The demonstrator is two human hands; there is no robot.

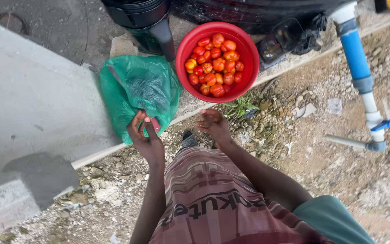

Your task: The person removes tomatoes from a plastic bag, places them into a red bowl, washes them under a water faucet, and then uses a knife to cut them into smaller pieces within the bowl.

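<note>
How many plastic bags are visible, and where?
1: a green plastic bag lies on the concrete slab, left of the red bowl; the left hand touches its lower edge.

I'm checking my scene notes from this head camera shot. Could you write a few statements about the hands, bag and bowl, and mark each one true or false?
1. The red bowl holds tomatoes. True.
2. The left hand touches the green plastic bag. True.
3. The right hand is inside the bowl. False: it hovers below the bowl, empty.
4. The bag lies right of the bowl. False: it lies to its left.
5. A blue and white pipe runs at the right. True.
</note>
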